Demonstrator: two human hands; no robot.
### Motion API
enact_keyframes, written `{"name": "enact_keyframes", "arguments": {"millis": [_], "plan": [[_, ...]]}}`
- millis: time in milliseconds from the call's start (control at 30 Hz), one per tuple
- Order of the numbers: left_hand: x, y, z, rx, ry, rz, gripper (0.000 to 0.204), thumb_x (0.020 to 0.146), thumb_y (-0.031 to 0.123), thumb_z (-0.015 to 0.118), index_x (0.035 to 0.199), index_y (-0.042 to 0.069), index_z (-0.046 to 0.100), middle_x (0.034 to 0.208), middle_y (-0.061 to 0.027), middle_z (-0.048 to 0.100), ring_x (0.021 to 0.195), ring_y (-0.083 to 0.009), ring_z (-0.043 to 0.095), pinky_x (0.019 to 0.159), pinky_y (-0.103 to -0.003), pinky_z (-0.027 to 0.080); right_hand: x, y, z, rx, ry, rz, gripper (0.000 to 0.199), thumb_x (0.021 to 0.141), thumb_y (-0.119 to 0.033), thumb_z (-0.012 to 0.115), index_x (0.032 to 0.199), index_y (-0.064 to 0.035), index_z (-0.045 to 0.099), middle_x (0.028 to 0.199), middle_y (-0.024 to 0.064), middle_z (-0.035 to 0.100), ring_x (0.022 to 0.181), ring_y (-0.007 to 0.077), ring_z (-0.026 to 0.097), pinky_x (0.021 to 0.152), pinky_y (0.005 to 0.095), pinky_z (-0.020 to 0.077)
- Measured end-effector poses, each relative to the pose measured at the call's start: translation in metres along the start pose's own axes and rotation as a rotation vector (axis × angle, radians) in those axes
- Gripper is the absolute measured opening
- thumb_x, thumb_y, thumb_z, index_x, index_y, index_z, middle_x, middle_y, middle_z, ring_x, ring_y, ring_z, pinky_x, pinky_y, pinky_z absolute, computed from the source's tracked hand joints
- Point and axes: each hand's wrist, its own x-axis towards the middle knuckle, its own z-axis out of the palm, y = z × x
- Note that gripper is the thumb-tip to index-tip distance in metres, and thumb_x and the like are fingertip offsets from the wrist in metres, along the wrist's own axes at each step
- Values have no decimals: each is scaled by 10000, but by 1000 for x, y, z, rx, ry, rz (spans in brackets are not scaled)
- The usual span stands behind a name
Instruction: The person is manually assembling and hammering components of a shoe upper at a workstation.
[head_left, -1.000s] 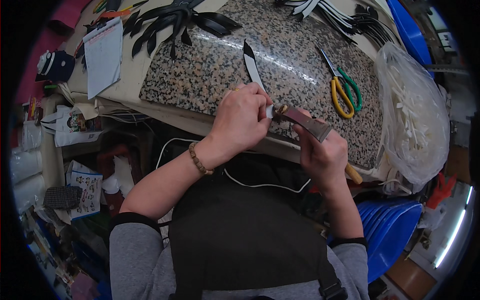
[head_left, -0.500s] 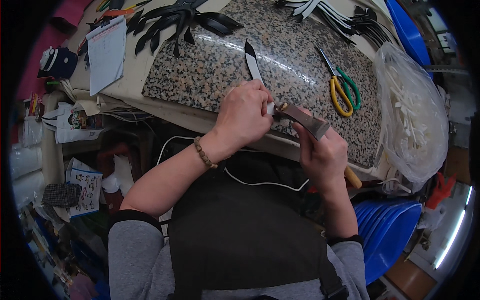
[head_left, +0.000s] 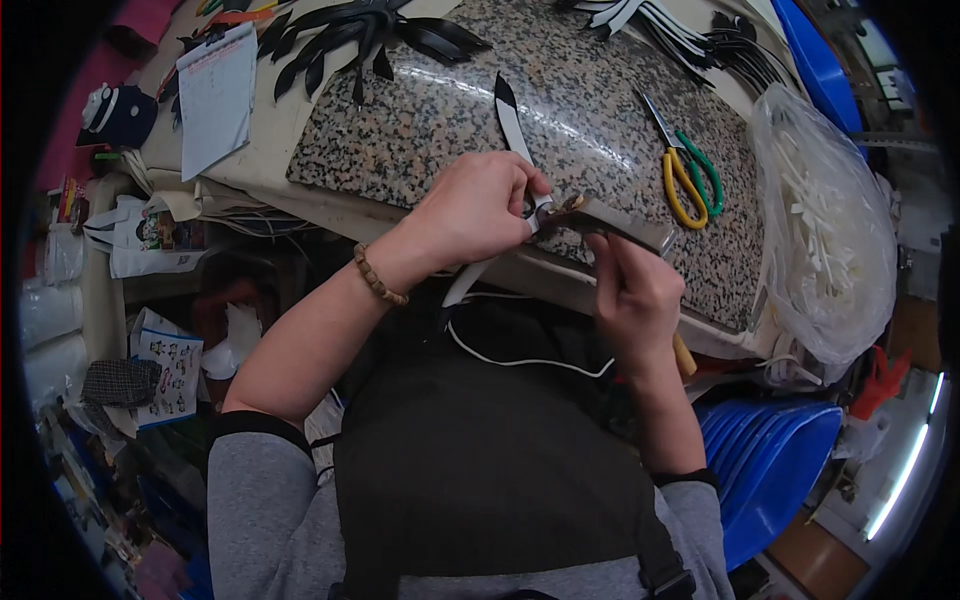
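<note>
A white strap (head_left: 513, 130) with a black pointed tip lies on the granite slab (head_left: 390, 140). My left hand (head_left: 482, 205) is closed on the strap at the slab's near edge. Below that hand, the strap's other end (head_left: 462, 285) hangs past the edge. To the right, my right hand (head_left: 640, 300) is wrapped round a hammer. Its long metal head (head_left: 628, 224) lies beside my left fingertips, close to the strap. The wooden handle (head_left: 684, 355) shows below my right hand. Whether the head touches the strap I cannot tell.
Scissors (head_left: 684, 175) with yellow and green handles lie right on the slab. A clear bag (head_left: 825, 230) of white strips stands beyond. Black strips (head_left: 370, 35) and a notepad (head_left: 217, 105) are far left. Blue stacked basins (head_left: 770, 470) are low right.
My left hand has shifted slightly left, and the strap's hanging end now shows below it. The hammer has turned, its head lying flatter; my right hand has moved slightly left and down.
</note>
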Motion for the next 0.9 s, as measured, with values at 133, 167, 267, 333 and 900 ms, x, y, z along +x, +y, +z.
{"name": "enact_keyframes", "arguments": {"millis": [133,167,267,333,900], "plan": [[1,-4,-5,28,-64,-12,165,722,-10,690,621,7,561,1153,-85,754,811,-165,696,723,-321,562,4,-18,-12,119,194,-18,57,935,-34,763,974,7,759,805,202,705,665,355,695,586,383,511],[1,-3,-5,29,-59,7,165,725,-8,688,625,7,558,1154,-87,753,813,-172,695,730,-324,563,2,-15,-9,96,116,9,66,937,-30,761,987,12,762,810,193,717,664,346,698,593,373,516],[0,-8,-3,27,-23,80,169,734,8,694,650,4,547,1158,-95,750,843,-196,698,756,-335,561,9,-2,-10,56,-16,51,108,960,-16,745,1051,37,771,813,143,759,666,252,723,631,323,533],[-2,-5,1,20,5,67,116,752,42,720,751,20,606,1136,-89,739,911,-254,702,809,-370,560,12,-1,-26,27,100,61,110,968,-19,743,1056,44,767,788,132,744,671,197,712,643,311,530],[-4,-9,37,327,329,276,168,779,164,850,833,119,698,981,-27,678,933,-270,672,810,-426,504,0,2,-32,-69,-53,-7,324,908,-69,787,1229,-97,754,855,94,701,673,292,694,598,389,543]]}}
